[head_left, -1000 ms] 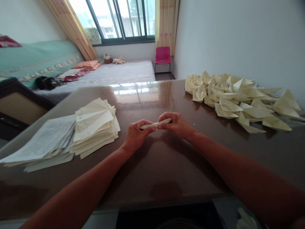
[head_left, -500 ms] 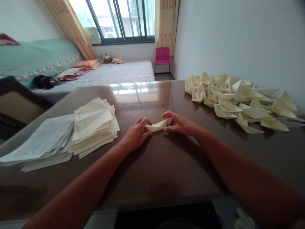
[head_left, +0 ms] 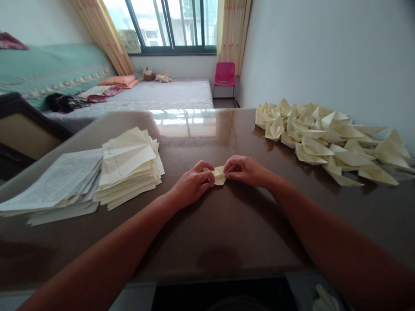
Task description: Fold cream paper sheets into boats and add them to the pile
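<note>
Glossy brown tabletop [head_left: 194, 233] lies before you, the small folded paper [head_left: 220, 177] near its middle. Your left hand [head_left: 194, 181] and right hand [head_left: 246, 170] pinch the paper's opposite ends, both grips closed. Leftward sits a stack of cream sheets [head_left: 129, 170]; rightward, folded paper shapes [head_left: 313, 147].

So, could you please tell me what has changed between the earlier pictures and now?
The folded paper, pinched as a narrow strip a second ago, now shows a broader, opened shape. The left hand and right hand moved apart, then back inward, and now hold it from either side. The cream sheets, printed sheets and pile of folded shapes stayed put.
</note>
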`<state>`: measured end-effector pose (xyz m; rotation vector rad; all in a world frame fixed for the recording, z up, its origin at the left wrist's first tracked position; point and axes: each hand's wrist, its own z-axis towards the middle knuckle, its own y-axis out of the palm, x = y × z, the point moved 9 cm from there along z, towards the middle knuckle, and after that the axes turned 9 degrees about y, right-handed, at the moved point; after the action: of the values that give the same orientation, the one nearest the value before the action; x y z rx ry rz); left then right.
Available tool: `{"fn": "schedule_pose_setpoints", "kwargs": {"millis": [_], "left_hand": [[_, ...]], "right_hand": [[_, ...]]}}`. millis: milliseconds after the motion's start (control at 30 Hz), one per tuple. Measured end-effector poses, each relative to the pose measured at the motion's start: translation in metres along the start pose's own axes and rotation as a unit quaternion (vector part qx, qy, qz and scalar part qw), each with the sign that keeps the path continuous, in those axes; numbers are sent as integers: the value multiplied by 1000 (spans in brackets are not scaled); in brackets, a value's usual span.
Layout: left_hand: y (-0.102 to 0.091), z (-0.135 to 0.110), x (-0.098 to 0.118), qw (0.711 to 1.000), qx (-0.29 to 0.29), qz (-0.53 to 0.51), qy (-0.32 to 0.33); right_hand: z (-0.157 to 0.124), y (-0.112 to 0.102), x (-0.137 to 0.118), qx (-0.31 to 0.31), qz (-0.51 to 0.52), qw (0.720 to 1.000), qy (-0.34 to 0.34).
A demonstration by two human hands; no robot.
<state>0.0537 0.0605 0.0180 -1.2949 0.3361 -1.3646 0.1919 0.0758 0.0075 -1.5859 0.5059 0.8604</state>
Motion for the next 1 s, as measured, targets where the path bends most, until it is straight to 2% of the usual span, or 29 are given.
{"fn": "schedule_pose_setpoints", "kwargs": {"millis": [133, 200, 300, 400, 567, 700, 800, 867, 933, 1000], "left_hand": [[-2, 0, 1, 1000, -1, -4, 9], [-1, 0, 4, 1000, -2, -8, 19], [1, 1, 11, 999, -2, -19, 42], [3, 1, 16, 998, -2, -24, 56], [4, 3, 16, 999, -4, -27, 42], [6, 4, 8, 999, -4, -49, 20], [5, 5, -8, 992, 19, -122, -16], [-1, 5, -28, 982, 57, -163, -75], [-6, 4, -47, 971, 85, -177, -138], [-8, 3, -57, 963, 91, -185, -173]], "right_hand": [[-11, -12, -28, 51, -100, 989, -93], [-16, -10, -38, 76, -171, 976, -114], [-18, 5, -42, 71, -244, 961, -109], [-17, 13, -38, 69, -266, 958, -84], [-10, 16, -32, 62, -267, 960, -50], [-9, 19, -33, 44, -273, 960, -56], [-7, 16, -30, 57, -250, 965, -60], [0, 11, -23, 71, -196, 976, -56], [8, -1, -11, 108, -126, 986, -31], [13, -15, 0, 156, -63, 986, -16]]}}
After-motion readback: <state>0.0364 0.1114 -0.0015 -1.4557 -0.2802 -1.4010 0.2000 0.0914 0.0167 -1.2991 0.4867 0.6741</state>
